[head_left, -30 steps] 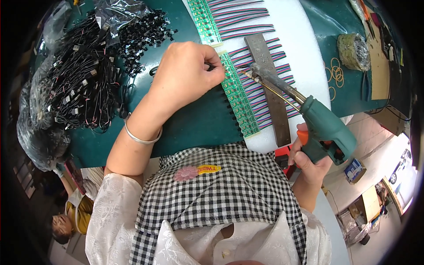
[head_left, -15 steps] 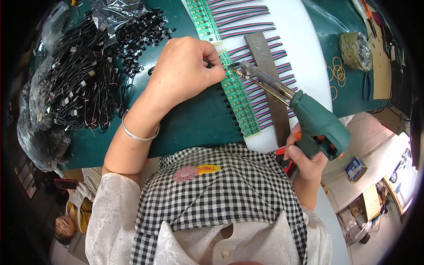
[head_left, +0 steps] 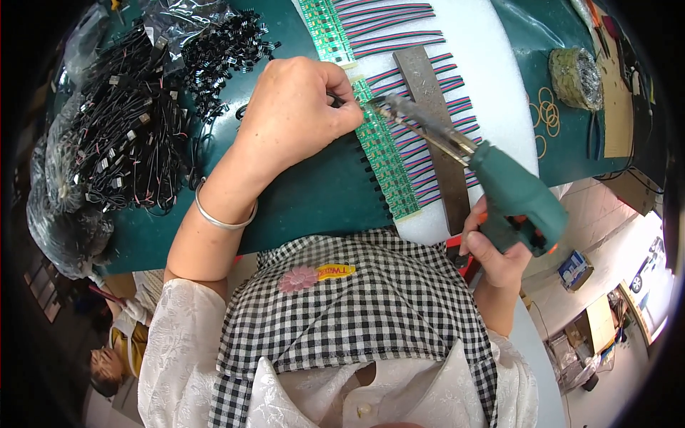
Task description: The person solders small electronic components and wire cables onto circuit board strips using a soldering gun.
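Observation:
My right hand (head_left: pixel 496 250) is wrapped round the grip of a green soldering gun (head_left: pixel 517 189). Its tip hovers at or just over the upper part of a green circuit board panel (head_left: pixel 385 153); whether it touches I cannot tell. At the panel's left edge my left hand (head_left: pixel 303 107) pinches a thin black cable (head_left: pixel 333 100), whose end is mostly hidden by the fingers. Striped ribbon wires (head_left: pixel 421 160) run out from the panel's right side. Across them lies a flat grey metal bar (head_left: pixel 432 121). All this rests on a white foam sheet (head_left: pixel 492 85).
Black USB cables (head_left: pixel 135 135) lie heaped at the left, beside a pile of small black parts (head_left: pixel 221 60) and plastic bags (head_left: pixel 57 171). A second board panel (head_left: pixel 327 32) is farther back. Rubber bands (head_left: pixel 548 118) and a solder roll (head_left: pixel 575 78) sit right. Another person (head_left: pixel 114 357) is at lower left.
The soldering gun's tip has shifted slightly up and left, and its front is blurred. My left hand stays almost in place. The other person at lower left has moved a little.

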### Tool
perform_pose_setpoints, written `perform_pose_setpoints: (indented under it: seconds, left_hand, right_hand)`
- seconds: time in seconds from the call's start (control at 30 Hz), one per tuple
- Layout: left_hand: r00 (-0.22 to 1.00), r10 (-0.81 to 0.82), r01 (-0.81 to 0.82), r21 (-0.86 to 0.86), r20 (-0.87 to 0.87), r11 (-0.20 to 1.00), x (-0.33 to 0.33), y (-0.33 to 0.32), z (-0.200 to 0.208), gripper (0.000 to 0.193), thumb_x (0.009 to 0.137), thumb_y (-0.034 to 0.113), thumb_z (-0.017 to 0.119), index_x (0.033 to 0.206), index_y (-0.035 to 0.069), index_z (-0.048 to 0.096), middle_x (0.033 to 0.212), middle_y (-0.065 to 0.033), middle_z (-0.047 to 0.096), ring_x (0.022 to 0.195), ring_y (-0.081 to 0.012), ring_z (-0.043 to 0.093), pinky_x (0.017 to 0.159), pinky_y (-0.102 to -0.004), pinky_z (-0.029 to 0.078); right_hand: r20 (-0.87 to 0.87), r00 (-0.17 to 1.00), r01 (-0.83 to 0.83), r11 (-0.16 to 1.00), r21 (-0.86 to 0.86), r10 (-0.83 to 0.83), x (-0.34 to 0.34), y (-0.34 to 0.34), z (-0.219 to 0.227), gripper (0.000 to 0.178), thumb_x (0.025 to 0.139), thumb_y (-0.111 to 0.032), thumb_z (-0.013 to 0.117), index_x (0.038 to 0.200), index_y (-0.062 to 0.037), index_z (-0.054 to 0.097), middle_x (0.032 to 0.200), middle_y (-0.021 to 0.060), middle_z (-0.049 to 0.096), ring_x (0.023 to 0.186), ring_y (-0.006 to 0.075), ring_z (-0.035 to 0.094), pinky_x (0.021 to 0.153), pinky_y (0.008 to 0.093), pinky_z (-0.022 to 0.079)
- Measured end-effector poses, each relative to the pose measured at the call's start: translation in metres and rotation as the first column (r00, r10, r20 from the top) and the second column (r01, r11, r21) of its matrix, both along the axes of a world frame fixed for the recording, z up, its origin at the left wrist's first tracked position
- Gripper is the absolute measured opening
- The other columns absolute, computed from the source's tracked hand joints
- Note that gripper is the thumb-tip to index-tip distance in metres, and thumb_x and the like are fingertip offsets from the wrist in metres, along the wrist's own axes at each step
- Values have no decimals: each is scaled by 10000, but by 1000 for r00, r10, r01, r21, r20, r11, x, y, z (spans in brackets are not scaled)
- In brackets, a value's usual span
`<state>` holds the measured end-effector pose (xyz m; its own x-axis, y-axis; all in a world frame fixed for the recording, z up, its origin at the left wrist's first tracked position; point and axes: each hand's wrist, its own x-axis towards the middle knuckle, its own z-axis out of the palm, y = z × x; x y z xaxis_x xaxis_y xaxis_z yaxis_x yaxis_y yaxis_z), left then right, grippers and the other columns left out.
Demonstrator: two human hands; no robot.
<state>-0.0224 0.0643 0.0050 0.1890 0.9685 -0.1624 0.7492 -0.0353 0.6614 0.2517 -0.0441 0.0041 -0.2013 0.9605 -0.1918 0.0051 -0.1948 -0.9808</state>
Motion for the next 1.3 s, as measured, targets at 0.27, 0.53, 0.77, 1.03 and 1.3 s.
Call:
perform_pose_setpoints:
  seconds: [0.27,0.53,0.77,1.03,1.3]
  left_hand:
    - [1000,-16,16,72,5,997,-2,-3,-5,94,665,102,665,671,13,637,512,-31,538,449,-72,459,473,-225,400]
    - [999,-13,14,21,-35,1000,1,-2,2,136,611,128,667,675,8,668,591,-122,622,531,-245,619,549,-311,501]
    - [999,-9,11,26,-47,1000,2,-3,2,129,625,127,658,678,10,669,578,-120,616,514,-248,610,546,-317,497]
    - [1000,-25,26,-23,1,999,-1,-3,4,114,638,123,641,688,26,675,544,-117,587,490,-244,587,531,-309,479]
    - [987,-159,159,18,9,987,-3,5,0,111,660,104,654,701,0,657,576,-90,598,479,-112,535,507,-237,452]
  right_hand:
    - [-68,992,106,992,-62,-110,-1,6,12,555,708,-112,745,1102,133,439,947,181,535,498,154,531,410,233,435]
    - [2,1000,15,1000,12,-15,6,-3,6,493,716,-82,732,1093,114,482,884,151,550,522,148,536,438,232,443]
    - [19,1000,11,1000,0,-11,9,-4,7,489,717,-78,731,1093,114,483,872,146,549,525,143,533,444,227,437]
    - [21,1000,-3,1000,29,2,10,-3,8,486,713,-61,729,1092,116,481,915,156,549,531,148,536,439,232,445]
    - [16,1000,-27,999,30,26,10,-4,4,475,699,-35,721,1091,103,490,916,153,555,541,157,540,451,239,453]
